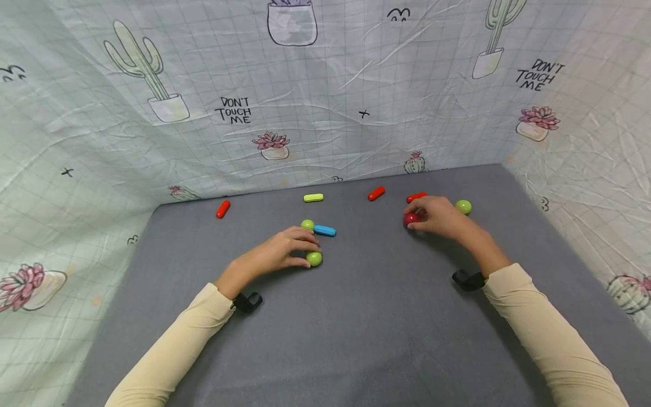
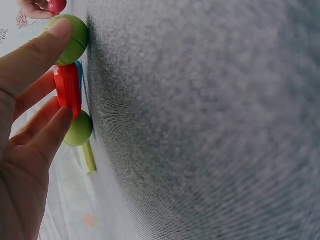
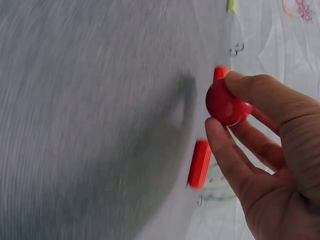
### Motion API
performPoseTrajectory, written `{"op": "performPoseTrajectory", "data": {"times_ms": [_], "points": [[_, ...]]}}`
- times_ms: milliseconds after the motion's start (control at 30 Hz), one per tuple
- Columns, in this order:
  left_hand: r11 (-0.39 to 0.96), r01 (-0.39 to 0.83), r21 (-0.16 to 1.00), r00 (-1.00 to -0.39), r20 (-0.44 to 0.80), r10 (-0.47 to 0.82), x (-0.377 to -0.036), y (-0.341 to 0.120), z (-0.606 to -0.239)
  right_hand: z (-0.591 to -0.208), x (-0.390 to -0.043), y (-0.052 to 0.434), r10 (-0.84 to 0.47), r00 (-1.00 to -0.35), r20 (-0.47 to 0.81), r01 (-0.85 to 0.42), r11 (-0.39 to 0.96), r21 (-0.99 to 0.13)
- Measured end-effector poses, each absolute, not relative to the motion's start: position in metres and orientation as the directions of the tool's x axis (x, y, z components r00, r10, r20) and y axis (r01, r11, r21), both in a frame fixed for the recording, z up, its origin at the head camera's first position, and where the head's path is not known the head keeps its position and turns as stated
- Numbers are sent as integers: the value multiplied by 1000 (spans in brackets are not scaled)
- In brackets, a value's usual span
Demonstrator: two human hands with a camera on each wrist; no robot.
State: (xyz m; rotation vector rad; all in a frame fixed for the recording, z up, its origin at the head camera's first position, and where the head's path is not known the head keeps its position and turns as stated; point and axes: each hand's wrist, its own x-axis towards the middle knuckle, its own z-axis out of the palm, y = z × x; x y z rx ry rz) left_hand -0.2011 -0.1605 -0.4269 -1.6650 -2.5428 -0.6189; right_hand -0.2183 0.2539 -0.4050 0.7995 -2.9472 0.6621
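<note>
My left hand (image 1: 285, 249) has its thumb on a glossy green ball (image 1: 314, 258) and its fingertips against a ridged red rod (image 2: 68, 90), which is hidden in the head view. In the left wrist view the rod spans between this ball and a second green ball (image 2: 79, 131). A blue rod (image 1: 324, 230) points rightward from that second ball. Farther right, my right hand (image 1: 437, 217) pinches a shiny red ball (image 3: 227, 104) between thumb and fingers, over the table.
Loose red rods lie at the left (image 1: 223, 209), centre right (image 1: 376, 194) and behind the right hand (image 1: 416, 197). A yellow-green rod (image 1: 313, 198) lies toward the back. Another green ball (image 1: 463, 207) sits right of the right hand. A printed cloth (image 1: 325, 124) hangs behind the grey table (image 1: 325, 339).
</note>
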Motion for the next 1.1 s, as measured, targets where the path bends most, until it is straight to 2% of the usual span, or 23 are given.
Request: {"op": "performPoseTrajectory", "data": {"times_ms": [300,533,700,933,1100], "points": [[364,864,346,-457,239,857,-201,-162,-427,-409,-220,213,-523,-843,122,-502,686,-528],[395,844,362,-488,212,847,-201,-161,-426,-413,-224,184,-551,-824,134,-526,654,-544],[381,851,362,-478,231,847,-201,-160,-425,-418,-226,160,-569,-814,114,-529,646,-550],[342,886,312,-428,269,863,-200,-157,-424,-422,-226,131,-617,-783,73,-531,604,-594],[351,877,330,-450,305,839,-198,-155,-425,-422,-227,122,-597,-800,60,-493,597,-633]]}}
